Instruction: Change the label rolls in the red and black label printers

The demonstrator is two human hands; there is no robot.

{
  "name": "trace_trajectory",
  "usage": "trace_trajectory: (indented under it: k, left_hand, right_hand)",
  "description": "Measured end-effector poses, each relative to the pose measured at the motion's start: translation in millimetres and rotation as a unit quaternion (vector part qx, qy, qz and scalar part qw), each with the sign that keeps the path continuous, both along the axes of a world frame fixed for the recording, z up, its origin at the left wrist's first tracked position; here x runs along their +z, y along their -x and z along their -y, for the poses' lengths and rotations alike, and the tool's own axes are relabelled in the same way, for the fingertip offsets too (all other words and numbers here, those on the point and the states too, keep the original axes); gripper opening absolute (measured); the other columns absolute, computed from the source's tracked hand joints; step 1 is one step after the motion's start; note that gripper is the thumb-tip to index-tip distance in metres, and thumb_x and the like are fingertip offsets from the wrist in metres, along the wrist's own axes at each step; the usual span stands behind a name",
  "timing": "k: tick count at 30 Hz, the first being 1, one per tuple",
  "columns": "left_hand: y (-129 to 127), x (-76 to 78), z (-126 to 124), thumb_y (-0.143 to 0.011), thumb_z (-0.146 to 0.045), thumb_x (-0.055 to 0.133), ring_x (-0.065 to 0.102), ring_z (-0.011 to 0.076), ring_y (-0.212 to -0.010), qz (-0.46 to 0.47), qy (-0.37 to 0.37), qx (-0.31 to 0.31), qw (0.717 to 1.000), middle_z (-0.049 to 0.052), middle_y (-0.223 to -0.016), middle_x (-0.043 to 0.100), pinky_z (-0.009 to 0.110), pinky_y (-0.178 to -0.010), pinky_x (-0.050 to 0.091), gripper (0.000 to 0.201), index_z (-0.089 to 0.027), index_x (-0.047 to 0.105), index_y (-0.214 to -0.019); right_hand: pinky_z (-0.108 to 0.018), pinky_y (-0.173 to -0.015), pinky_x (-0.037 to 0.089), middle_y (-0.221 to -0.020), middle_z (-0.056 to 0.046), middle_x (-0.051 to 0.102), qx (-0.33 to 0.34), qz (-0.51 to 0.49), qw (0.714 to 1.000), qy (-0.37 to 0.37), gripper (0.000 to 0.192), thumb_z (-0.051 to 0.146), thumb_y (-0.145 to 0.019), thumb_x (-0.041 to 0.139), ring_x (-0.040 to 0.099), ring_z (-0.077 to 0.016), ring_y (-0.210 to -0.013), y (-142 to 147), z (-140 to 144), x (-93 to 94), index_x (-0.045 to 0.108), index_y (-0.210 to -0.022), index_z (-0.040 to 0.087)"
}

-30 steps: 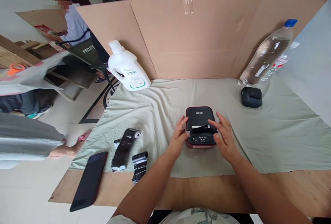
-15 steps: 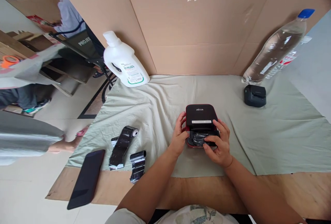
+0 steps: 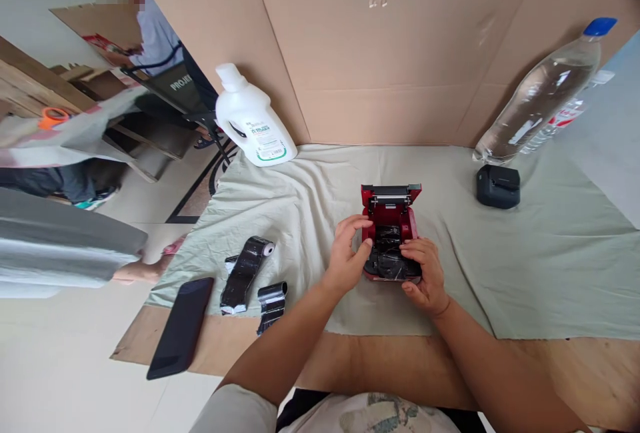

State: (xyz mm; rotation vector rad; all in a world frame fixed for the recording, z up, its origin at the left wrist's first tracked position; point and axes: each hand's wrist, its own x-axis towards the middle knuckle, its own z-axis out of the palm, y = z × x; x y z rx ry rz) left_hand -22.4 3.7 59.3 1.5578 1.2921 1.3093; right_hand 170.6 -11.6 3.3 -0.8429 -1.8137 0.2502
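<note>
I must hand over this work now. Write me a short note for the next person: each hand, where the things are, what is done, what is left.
Left hand: on the left side of the small printer, thumb at the open bay.
Right hand: fingers on the black roll in the bay.
Done: lid is up.
Left: roll looks not yet settled; lid to be shut.
Spare rolls and phone lie to the left on the cloth.
</note>
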Motion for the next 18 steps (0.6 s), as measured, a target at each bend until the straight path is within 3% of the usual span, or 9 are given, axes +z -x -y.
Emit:
trace_trajectory:
  k: [2,5,9,11,14,18]
  left_hand:
    - [-4,15.2,-13,-0.083,-0.022,0.052,0.058,0.0242,-0.109,-0.093,-0.031,-0.036,0.995,0.006,-0.110,0.067,0.040,-0.102,0.037,0.022,-0.023,0.067,-0.100]
    - [-16,24.8,-39,-0.079,-0.016,0.057,0.061,0.0263,-0.098,-0.252,-0.002,-0.098,0.963,0.005,-0.097,0.072,0.044,-0.101,0.033,0.022,-0.024,0.070,-0.095]
    - [-34,16.9,-61,-0.061,-0.015,0.074,0.058,0.0354,-0.098,-0.452,0.038,-0.131,0.881,0.012,-0.077,0.070,0.049,-0.097,0.030,0.012,-0.019,0.071,-0.072]
    - [-38,12.0,-64,-0.061,-0.016,0.074,0.056,0.0372,-0.100,-0.489,0.039,-0.132,0.861,0.015,-0.074,0.070,0.050,-0.096,0.029,0.006,-0.018,0.070,-0.065]
    - [-38,10.3,-61,-0.063,-0.015,0.071,0.055,0.0369,-0.102,-0.470,0.030,-0.133,0.872,0.014,-0.075,0.071,0.052,-0.099,0.027,0.005,-0.019,0.070,-0.066]
    - [-30,16.8,-50,-0.062,-0.018,0.069,0.058,0.0340,-0.101,-0.379,0.029,-0.111,0.918,0.012,-0.091,0.073,0.051,-0.101,0.031,0.025,-0.017,0.074,-0.087]
  right_hand:
    - [-0.055,-0.095,0.043,-0.109,-0.010,0.061,-0.006,-0.008,1.000,0.001,0.046,0.060,-0.087,0.044,0.058,-0.0299,-0.105,0,1,-1.3,0.054,-0.116,0.026]
    - [-0.054,-0.091,0.046,-0.113,-0.011,0.058,-0.009,-0.019,1.000,0.012,0.049,0.062,-0.089,0.039,0.056,-0.0298,-0.107,0,2,-3.0,0.051,-0.119,0.025]
    - [-0.053,-0.088,0.049,-0.112,-0.012,0.057,-0.007,-0.017,1.000,0.024,0.050,0.061,-0.090,0.036,0.057,-0.0296,-0.106,-2,0,-4.5,0.049,-0.120,0.024]
    - [-0.053,-0.088,0.048,-0.112,-0.012,0.057,-0.006,-0.016,1.000,0.019,0.047,0.058,-0.091,0.037,0.056,-0.0295,-0.106,-3,0,-4.6,0.049,-0.120,0.024]
    - [-0.053,-0.089,0.047,-0.113,-0.012,0.057,0.000,-0.019,1.000,0.015,0.043,0.053,-0.092,0.039,0.056,-0.0293,-0.106,-4,-1,-4.8,0.049,-0.121,0.024]
    - [-0.053,-0.090,0.047,-0.115,-0.012,0.057,-0.005,-0.019,1.000,0.023,0.044,0.053,-0.091,0.040,0.055,-0.0298,-0.107,-5,0,-8.2,0.049,-0.123,0.023]
